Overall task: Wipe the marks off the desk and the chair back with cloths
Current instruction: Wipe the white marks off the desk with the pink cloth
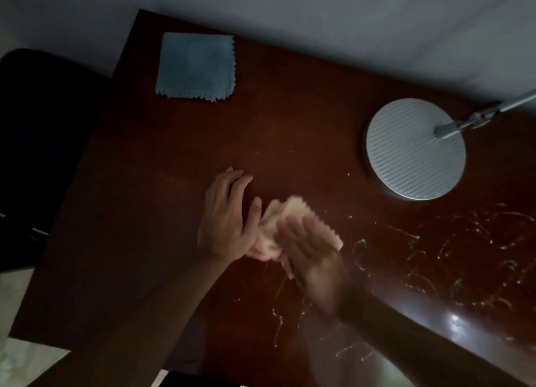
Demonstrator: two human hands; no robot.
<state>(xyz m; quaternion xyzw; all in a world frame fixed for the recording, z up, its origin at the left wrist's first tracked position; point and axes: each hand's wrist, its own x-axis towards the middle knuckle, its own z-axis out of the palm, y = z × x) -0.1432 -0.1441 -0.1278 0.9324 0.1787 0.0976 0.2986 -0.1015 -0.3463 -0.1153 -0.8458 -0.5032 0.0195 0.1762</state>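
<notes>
A dark red-brown desk (174, 160) fills the view. Pale scribbled marks (452, 259) cover its right and front parts. A crumpled pink cloth (285, 212) lies at the desk's middle. My right hand (307, 250) presses flat on the cloth and is motion-blurred. My left hand (229, 215) rests beside it on the left, fingers spread on the wood, thumb touching the cloth's edge. A folded blue cloth (195, 66) lies flat at the far left corner. The black chair (43, 143) stands left of the desk.
A round grey lamp base (406, 160) with a metal arm (487, 111) stands at the right back of the desk. A pale wall runs behind. Light floor shows at the lower left.
</notes>
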